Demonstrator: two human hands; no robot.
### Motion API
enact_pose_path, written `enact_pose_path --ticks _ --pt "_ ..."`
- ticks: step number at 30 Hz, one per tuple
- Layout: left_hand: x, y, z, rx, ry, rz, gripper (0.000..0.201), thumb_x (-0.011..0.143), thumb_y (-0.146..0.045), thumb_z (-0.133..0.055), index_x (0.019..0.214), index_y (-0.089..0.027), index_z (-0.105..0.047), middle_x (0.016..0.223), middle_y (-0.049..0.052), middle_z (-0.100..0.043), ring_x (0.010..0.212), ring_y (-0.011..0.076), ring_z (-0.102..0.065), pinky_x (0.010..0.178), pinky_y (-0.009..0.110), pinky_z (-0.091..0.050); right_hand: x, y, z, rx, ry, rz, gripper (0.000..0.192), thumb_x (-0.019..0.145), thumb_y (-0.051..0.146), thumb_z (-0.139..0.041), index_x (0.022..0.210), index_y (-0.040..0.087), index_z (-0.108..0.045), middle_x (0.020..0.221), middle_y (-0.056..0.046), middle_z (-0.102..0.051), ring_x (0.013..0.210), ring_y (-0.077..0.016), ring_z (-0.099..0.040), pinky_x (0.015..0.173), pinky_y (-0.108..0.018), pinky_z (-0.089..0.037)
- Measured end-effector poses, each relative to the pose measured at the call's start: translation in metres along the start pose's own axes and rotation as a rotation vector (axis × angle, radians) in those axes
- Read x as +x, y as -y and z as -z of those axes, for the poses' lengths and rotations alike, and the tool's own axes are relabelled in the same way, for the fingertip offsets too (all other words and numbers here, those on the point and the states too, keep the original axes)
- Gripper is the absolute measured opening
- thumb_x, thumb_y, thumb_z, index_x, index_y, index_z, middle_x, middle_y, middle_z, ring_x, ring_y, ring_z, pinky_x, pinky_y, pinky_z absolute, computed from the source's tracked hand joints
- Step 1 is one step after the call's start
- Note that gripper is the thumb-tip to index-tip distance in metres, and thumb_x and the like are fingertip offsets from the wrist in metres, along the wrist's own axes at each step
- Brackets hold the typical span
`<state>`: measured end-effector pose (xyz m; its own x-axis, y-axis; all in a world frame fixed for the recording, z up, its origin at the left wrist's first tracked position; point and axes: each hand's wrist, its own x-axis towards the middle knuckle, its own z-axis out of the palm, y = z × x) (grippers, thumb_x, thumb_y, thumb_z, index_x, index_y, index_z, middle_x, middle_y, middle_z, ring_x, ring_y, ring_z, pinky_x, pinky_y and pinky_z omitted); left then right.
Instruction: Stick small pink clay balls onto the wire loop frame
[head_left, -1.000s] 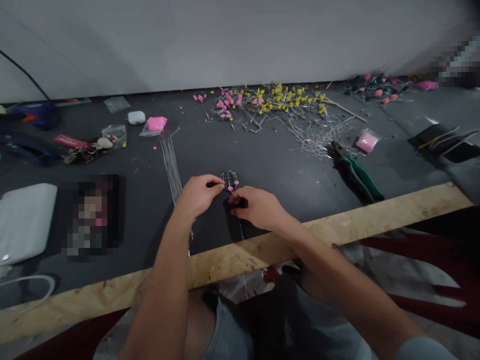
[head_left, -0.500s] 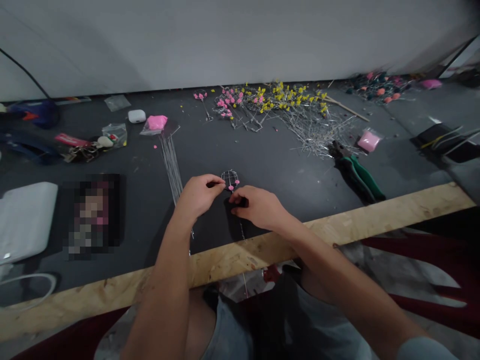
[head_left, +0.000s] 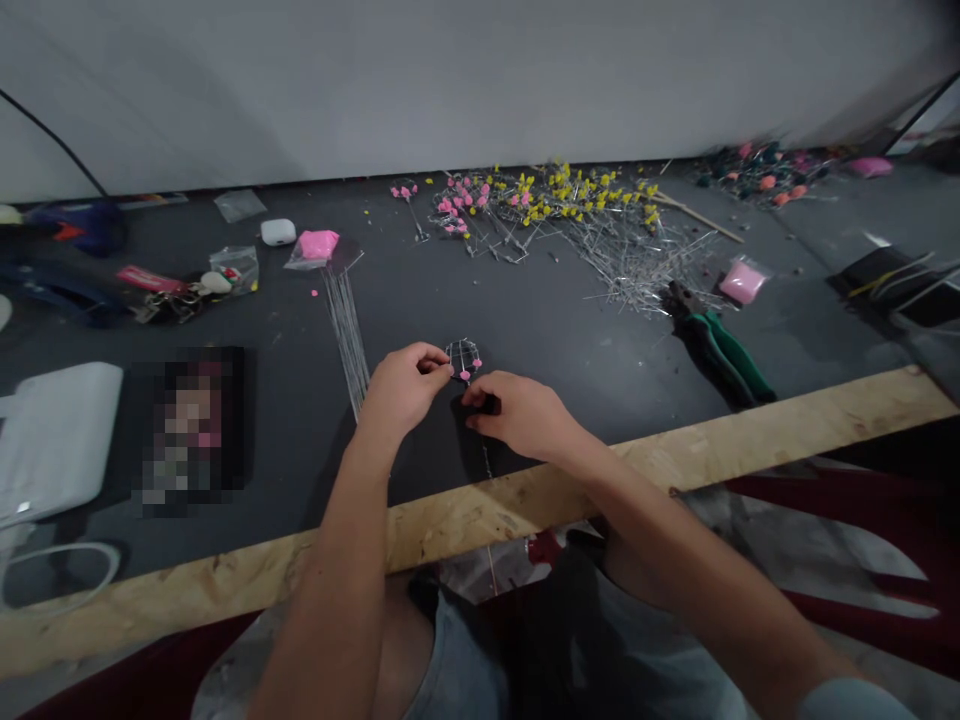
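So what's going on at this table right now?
A seated person is working a small wire piece with pink beads, pinching it between the left hand and right hand just above the dark tabletop. A bundle of straight wires, green-handled pliers and a heap of beaded wire stems lie nearby.

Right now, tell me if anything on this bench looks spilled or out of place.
Loose pink beads lie scattered on the table below the pink bead bag, and the wire pile sprawls untidily beside the pliers.
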<state>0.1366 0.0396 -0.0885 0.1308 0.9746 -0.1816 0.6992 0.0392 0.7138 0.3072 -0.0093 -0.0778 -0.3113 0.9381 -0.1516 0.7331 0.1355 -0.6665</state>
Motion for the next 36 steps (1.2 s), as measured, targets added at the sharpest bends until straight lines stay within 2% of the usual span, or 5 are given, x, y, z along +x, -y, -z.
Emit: enact_pose_path --ticks 14,19,22,27,36 --pt "-0.011 -0.002 0.004 -0.281 -0.083 0.114 0.022 0.076 -0.032 -0.053 0.093 -0.020 -0.062 0.066 0.000 -0.058 0.043 0.0091 -0.049 0.037 0.020 -0.037 0.002 -0.003 -0.002 0.096 -0.072 -0.021 0.015 0.075 0.019 -0.058 0.088 0.023 -0.064 0.090 0.001 -0.066 0.075 -0.0119 -0.057 0.063 -0.023 -0.038" --pt "-0.020 0.009 0.017 -0.068 -0.405 0.014 0.023 0.079 -0.031 -0.049 0.095 -0.021 -0.064 0.081 0.002 -0.065 0.069 0.0141 -0.060 0.067 0.027 -0.048 0.012 -0.010 -0.005 0.168 -0.114 -0.047 0.013 0.075 0.018 -0.057 0.086 0.021 -0.064 0.086 -0.001 -0.067 0.074 -0.0126 -0.057 0.063 -0.024 -0.039" --pt "-0.025 0.020 0.025 0.221 -0.518 -0.015 0.024 0.079 -0.030 -0.052 0.096 -0.019 -0.064 0.097 0.007 -0.065 0.094 0.0212 -0.059 0.091 0.037 -0.042 0.016 -0.014 -0.006 0.212 -0.155 -0.051 0.010 0.075 0.020 -0.057 0.084 0.020 -0.063 0.083 0.000 -0.067 0.071 -0.0123 -0.056 0.063 -0.024 -0.039" --pt "-0.025 0.038 0.026 0.436 -0.430 0.007 0.033 0.079 -0.034 -0.053 0.108 -0.020 -0.062 0.127 0.013 -0.051 0.122 0.0318 -0.042 0.100 0.050 -0.031 0.015 -0.017 -0.006 0.290 -0.159 -0.079 0.010 0.076 0.026 -0.057 0.083 0.020 -0.061 0.075 0.001 -0.064 0.063 -0.0109 -0.054 0.057 -0.024 -0.039" --pt "-0.018 0.050 0.041 0.428 -0.376 -0.014 0.029 0.082 -0.026 -0.047 0.105 -0.023 -0.063 0.126 0.009 -0.054 0.117 0.0282 -0.047 0.097 0.044 -0.035 0.014 -0.018 -0.005 0.533 -0.062 -0.162 0.015 0.074 0.030 -0.058 0.085 0.020 -0.057 0.066 0.001 -0.056 0.054 -0.0099 -0.054 0.039 -0.018 -0.039"
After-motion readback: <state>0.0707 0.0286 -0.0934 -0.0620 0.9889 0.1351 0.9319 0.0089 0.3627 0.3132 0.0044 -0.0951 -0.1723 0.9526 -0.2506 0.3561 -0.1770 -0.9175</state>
